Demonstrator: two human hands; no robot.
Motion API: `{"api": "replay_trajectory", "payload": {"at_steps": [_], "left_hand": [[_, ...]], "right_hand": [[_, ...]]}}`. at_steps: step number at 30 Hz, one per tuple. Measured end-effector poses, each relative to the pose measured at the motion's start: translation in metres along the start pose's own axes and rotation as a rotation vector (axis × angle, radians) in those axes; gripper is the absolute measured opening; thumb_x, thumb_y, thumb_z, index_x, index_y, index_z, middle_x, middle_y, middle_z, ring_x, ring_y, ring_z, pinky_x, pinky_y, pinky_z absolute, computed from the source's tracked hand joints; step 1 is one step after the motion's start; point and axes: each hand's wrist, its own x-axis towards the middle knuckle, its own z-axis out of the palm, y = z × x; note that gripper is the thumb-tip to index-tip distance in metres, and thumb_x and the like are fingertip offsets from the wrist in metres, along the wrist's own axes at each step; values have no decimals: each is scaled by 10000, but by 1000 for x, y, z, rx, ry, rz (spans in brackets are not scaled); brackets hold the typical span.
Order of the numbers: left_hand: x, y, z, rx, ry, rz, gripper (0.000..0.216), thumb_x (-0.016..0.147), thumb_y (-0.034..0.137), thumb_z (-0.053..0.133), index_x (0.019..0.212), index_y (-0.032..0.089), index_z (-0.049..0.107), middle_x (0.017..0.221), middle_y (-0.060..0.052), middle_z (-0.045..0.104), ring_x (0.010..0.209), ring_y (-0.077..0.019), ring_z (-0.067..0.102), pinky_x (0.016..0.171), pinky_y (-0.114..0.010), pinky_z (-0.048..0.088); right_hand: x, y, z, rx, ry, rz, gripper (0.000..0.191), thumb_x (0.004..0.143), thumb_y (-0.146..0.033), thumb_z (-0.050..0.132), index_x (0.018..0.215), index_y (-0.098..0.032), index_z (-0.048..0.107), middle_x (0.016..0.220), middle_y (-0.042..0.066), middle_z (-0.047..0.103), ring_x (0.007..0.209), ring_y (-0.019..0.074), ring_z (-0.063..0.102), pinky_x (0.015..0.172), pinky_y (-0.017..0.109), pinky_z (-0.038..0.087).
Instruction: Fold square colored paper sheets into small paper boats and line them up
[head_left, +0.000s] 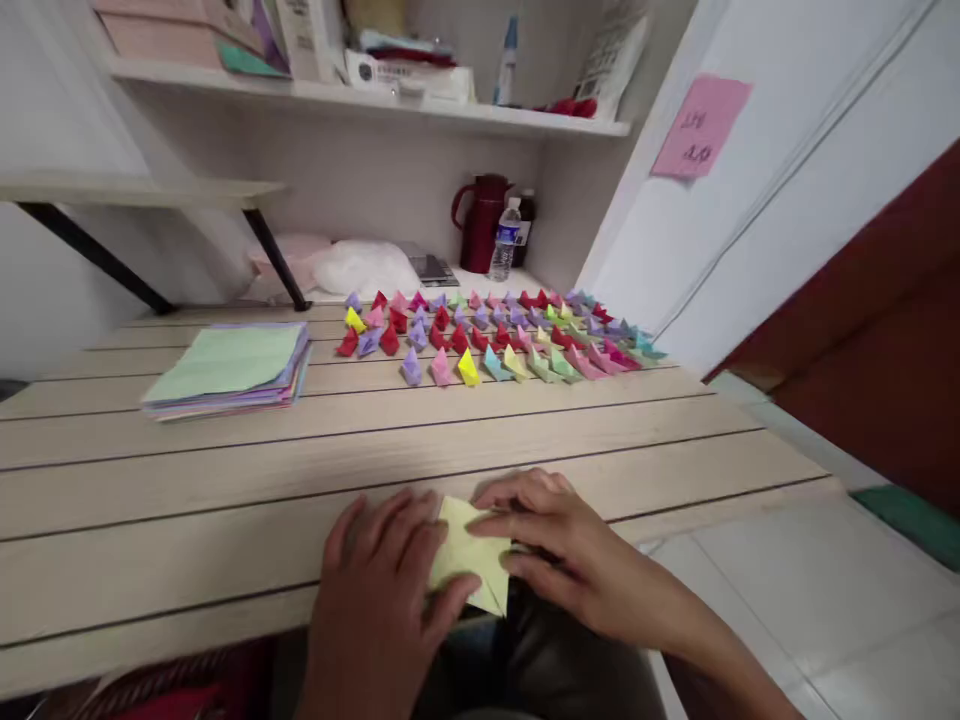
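Observation:
A folded pale yellow paper [471, 555] lies at the near edge of the wooden table [225, 480]. My left hand [382, 590] presses on its left side, fingers laid over the paper and thumb along its lower edge. From the right, my right hand [559, 555] rests its fingers on the top right corner of the paper. Both hands hold the paper against the table.
Several small folded paper boats [495, 335] in many colours stand in rows at the far middle of the table. A stack of coloured paper sheets [232, 368] lies at the far left. A red jug [481, 220] and a water bottle [505, 240] stand behind.

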Motion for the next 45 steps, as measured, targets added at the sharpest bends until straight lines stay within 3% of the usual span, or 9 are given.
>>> {"api": "replay_trajectory", "payload": {"at_steps": [10, 19, 25, 31, 39, 45], "left_hand": [[0, -2, 0, 48, -4, 41, 330, 829, 455, 700, 1079, 265, 596, 1212, 5, 726, 1119, -246, 634, 1058, -465, 232], [1, 0, -6, -2, -1, 25, 267, 823, 442, 716, 1010, 288, 603, 1231, 30, 719, 1130, -231, 620, 1065, -416, 236], [3, 1, -9, 11, 87, 26, 281, 898, 513, 600, 1046, 281, 655, 1180, 20, 742, 1088, -192, 653, 1140, -364, 191], [-9, -6, -6, 131, 109, 123, 303, 879, 462, 645, 1112, 270, 674, 1250, -12, 717, 1098, -175, 664, 1234, -373, 34], [-13, 0, 1, 199, 259, 203, 172, 879, 338, 662, 1018, 253, 714, 1143, 14, 763, 1038, -173, 687, 1247, -489, 24], [-15, 20, 18, 19, 402, -10, 213, 949, 267, 575, 1114, 264, 709, 1012, 13, 792, 945, -155, 713, 1222, -537, 120]], "right_hand": [[-1, 1, -2, -16, -20, -41, 548, 812, -227, 756, 1321, -328, 581, 1357, 33, 563, 1240, 252, 511, 1029, 426, 370], [4, 0, 10, -16, 112, 31, 287, 931, -196, 579, 1201, -286, 620, 1238, 47, 623, 1150, 240, 561, 1003, 433, 398], [8, -5, 15, -10, 181, 46, 53, 968, -248, 592, 948, -261, 640, 1138, 24, 640, 1089, 221, 574, 917, 383, 423], [13, -12, 17, 47, 201, 155, 94, 972, -220, 584, 883, -248, 582, 1085, 9, 633, 1031, 214, 576, 889, 374, 410], [20, -13, 25, -122, 179, 222, 115, 941, -179, 604, 874, -222, 522, 955, 24, 584, 902, 237, 540, 788, 395, 392], [22, -11, 28, -151, 217, 219, 113, 931, -228, 657, 928, -233, 545, 977, 24, 603, 922, 236, 560, 788, 377, 400]]}}
